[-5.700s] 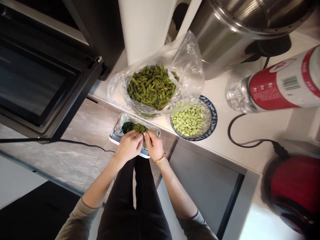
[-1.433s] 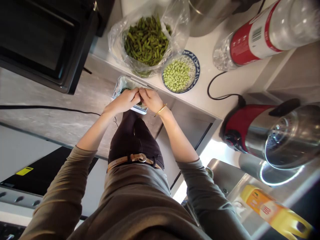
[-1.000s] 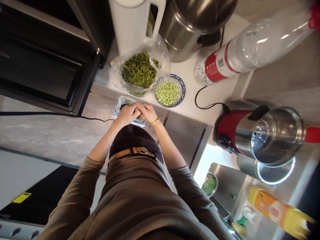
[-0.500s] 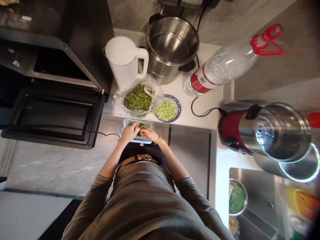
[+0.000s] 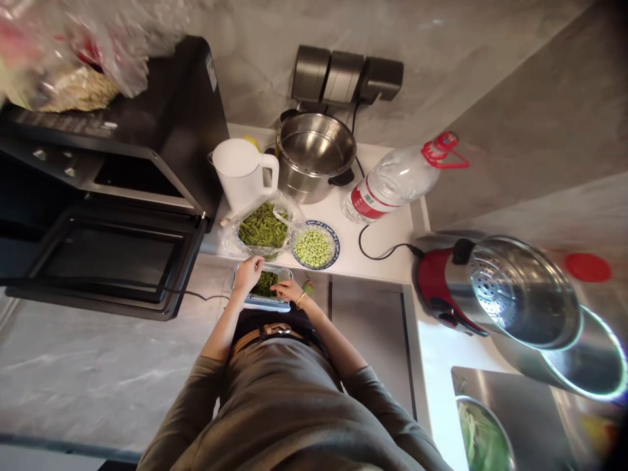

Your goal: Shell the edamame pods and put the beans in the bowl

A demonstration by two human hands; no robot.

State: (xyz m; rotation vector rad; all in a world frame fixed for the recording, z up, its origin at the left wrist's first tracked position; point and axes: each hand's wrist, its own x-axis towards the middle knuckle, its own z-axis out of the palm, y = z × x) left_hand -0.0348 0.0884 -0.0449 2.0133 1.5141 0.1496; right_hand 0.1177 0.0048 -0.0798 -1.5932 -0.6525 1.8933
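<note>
My left hand (image 5: 249, 273) is at the left side of a clear rectangular box (image 5: 284, 271), just below the plastic bag. Its fingers are curled together; whatever is between them is too small to make out. Over the box's right side is my right hand (image 5: 289, 291), a finger stretched out to the left above the green pods (image 5: 265, 284) inside. Beyond the box, a clear plastic bag (image 5: 296, 212) on the counter holds many green bean pods (image 5: 263, 226). A blue-rimmed plate (image 5: 335, 243) of shelled pale green beans (image 5: 313, 247) stands right of the bag.
Behind stand a white jug (image 5: 238, 167), a steel pot (image 5: 307, 183) and a large water bottle (image 5: 392, 183). On the left, a black oven's door (image 5: 112, 261) hangs open. A red and steel appliance (image 5: 441, 281) is at right, near the sink (image 5: 524, 405).
My hands have moved apart: the left is up by the bag's edge, the right over the box, and the pods inside show. The camera view has tilted upward.
</note>
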